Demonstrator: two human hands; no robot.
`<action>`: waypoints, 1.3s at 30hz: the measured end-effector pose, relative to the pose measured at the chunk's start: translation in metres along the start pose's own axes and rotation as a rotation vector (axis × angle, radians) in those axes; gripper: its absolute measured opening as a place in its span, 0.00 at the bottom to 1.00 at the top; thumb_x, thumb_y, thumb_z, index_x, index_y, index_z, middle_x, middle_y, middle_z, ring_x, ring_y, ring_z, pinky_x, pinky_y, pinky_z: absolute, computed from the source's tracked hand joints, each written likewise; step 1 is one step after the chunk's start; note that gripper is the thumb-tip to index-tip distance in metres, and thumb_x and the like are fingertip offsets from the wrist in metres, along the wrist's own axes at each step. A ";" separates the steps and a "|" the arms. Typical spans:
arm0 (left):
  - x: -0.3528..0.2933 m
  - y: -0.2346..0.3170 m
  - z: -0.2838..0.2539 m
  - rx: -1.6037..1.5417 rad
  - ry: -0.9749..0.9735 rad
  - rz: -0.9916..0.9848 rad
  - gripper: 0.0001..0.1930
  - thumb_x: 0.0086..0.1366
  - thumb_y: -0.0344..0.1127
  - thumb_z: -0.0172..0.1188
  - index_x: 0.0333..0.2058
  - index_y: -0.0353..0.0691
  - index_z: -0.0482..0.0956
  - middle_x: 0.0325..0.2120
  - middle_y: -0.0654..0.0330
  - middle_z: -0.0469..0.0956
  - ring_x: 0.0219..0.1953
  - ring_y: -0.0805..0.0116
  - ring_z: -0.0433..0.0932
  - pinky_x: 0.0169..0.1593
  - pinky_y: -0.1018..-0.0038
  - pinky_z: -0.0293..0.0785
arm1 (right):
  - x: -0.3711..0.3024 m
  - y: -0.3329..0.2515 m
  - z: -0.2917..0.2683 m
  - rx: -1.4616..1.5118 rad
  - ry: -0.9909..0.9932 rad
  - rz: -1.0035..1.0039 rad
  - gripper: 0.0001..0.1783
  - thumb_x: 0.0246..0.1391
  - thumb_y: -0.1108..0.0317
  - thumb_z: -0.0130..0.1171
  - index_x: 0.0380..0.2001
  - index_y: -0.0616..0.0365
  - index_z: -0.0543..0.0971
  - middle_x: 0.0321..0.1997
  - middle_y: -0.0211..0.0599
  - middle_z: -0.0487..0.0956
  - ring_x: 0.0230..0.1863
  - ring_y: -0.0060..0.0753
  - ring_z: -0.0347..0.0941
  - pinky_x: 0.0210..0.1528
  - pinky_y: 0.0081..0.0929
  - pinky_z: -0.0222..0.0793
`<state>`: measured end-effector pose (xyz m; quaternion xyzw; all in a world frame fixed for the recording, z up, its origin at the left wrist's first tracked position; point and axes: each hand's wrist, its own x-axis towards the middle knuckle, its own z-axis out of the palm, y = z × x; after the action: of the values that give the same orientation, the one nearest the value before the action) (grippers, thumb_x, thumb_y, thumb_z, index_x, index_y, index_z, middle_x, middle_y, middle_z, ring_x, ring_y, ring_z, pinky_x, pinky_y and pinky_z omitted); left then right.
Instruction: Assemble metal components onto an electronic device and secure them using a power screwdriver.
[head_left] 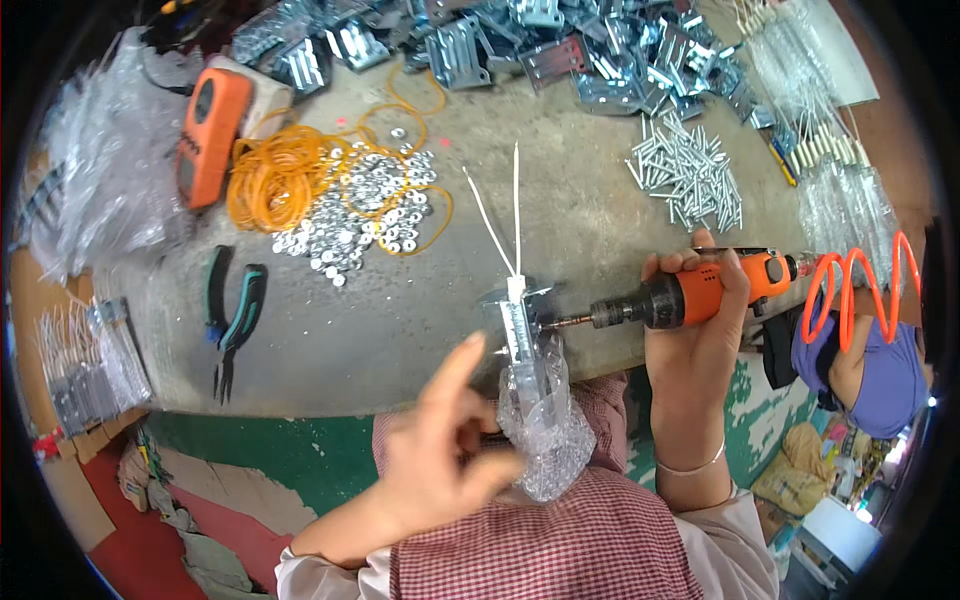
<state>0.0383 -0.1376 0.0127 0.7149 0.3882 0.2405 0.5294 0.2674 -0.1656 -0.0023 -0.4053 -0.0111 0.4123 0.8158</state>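
My right hand is wrapped round an orange and black power screwdriver. Its bit points left and meets the side of a narrow metal-bracketed part, which has two white wires rising from its white end. Bubble wrap covers the lower half of that part, which lies over the table's near edge. Left of it, my left hand is open and slightly blurred, index finger stretched out and thumb apart, beside the wrap. Its other fingers are curled and partly hidden.
Silvery screws lie in a pile at right, small washers and yellow rubber bands at left. Pliers rest near the left edge. Metal brackets heap at the back. An orange coiled hose hangs at right, near another person.
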 end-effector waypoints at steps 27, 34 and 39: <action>0.005 0.082 -0.072 0.885 -0.215 0.542 0.21 0.49 0.30 0.57 0.45 0.45 0.78 0.32 0.61 0.73 0.39 0.63 0.74 0.45 0.64 0.68 | -0.064 -0.031 0.066 -1.656 -1.250 -0.504 0.30 0.32 0.60 0.72 0.42 0.59 0.75 0.39 0.40 0.78 0.38 0.42 0.76 0.42 0.32 0.71; 0.004 0.035 -0.063 0.398 0.099 0.589 0.33 0.48 0.24 0.65 0.56 0.38 0.68 0.38 0.48 0.77 0.37 0.50 0.78 0.39 0.68 0.75 | -0.066 0.047 0.053 -0.456 -0.719 0.814 0.26 0.53 0.74 0.55 0.55 0.64 0.61 0.41 0.39 0.75 0.32 0.29 0.75 0.34 0.24 0.74; -0.027 -0.003 -0.080 -0.465 0.837 0.113 0.23 0.66 0.32 0.52 0.58 0.34 0.63 0.47 0.52 0.75 0.46 0.60 0.77 0.48 0.67 0.75 | -0.065 0.049 0.059 -0.398 -0.787 0.715 0.28 0.52 0.75 0.55 0.56 0.65 0.60 0.41 0.41 0.74 0.32 0.29 0.75 0.36 0.26 0.74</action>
<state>-0.0386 -0.1140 0.0378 0.4392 0.4646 0.6164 0.4596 0.1713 -0.1554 0.0250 -0.3454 -0.2540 0.7728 0.4679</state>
